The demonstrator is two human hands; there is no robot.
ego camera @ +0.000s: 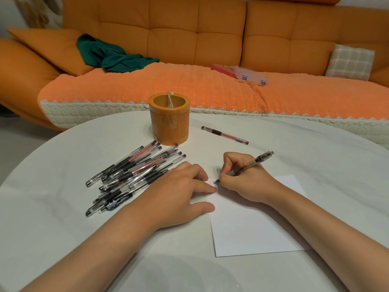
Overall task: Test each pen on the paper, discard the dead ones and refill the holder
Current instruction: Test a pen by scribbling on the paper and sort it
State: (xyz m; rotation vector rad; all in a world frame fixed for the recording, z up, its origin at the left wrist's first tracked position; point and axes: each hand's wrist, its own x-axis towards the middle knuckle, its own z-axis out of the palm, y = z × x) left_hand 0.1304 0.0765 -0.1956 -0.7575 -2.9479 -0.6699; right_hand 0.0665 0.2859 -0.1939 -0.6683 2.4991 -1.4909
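A white sheet of paper (250,226) lies on the round white table (315,161). My right hand (244,178) grips a clear black-grip pen (250,164) with its tip on the paper's top-left corner, where faint marks show. My left hand (181,192) rests flat, fingers pressing the paper's left edge. A pile of several pens (130,173) lies to the left of my left hand. An orange cylindrical holder (169,121) stands behind the pile with one pale stick inside. One red-ink pen (224,135) lies alone to the right of the holder.
An orange sofa (189,34) with a knitted orange cover runs behind the table. On it lie a green cloth (109,54), a clear plastic box (251,75) beside a pink item, and a plaid cushion (350,62).
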